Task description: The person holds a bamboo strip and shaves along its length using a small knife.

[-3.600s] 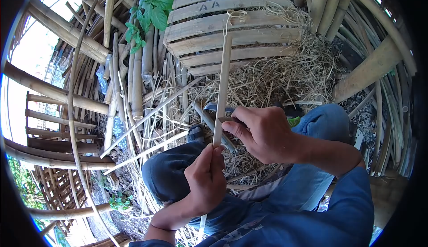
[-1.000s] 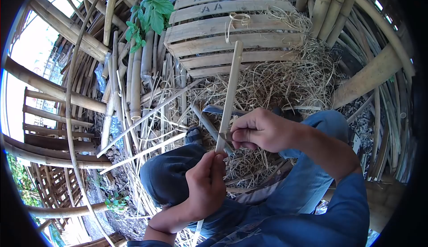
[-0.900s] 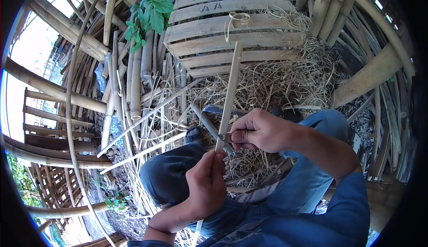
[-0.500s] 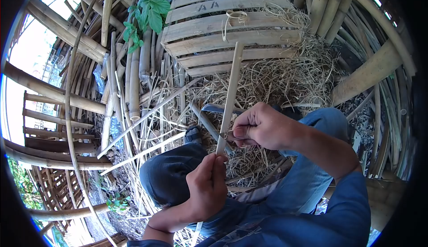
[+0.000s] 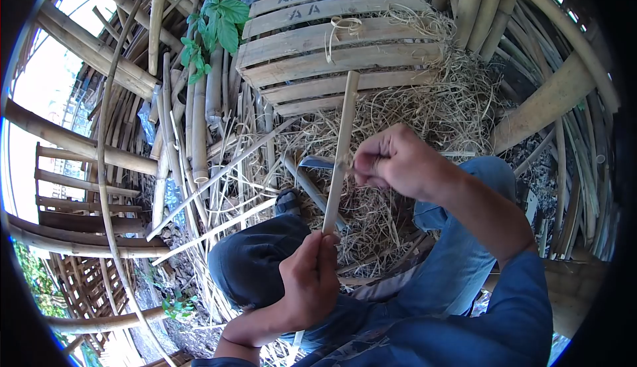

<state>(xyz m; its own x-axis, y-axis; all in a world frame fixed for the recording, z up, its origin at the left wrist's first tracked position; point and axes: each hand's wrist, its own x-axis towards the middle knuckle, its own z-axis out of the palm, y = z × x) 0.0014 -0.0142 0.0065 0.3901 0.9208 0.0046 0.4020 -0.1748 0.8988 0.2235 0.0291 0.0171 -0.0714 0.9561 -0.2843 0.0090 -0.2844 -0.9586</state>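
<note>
My left hand [image 5: 310, 271] is closed around the lower part of a flat, pale bamboo strip [image 5: 345, 118], which points up and away from me. To the right of the strip, my right hand [image 5: 396, 158] is closed, its fingers slightly blurred. A knife blade [image 5: 316, 162] shows left of the strip, in line with the right fist and apparently held by it; the fingers hide the handle. The blade crosses the strip around its middle, but whether it touches the wood is unclear.
A slatted wooden crate [image 5: 345, 59] with a curled shaving on top stands ahead. Bamboo shavings [image 5: 438, 115] pile up against it. Bamboo poles [image 5: 201, 128] and loose strips lie left, beside a leafy plant [image 5: 222, 19]. A thick bamboo post [image 5: 544, 112] slants at right.
My right hand has moved up and slightly right along the strip, away from my left hand. The left hand keeps its grip, and the strip's upper end has dipped slightly.
</note>
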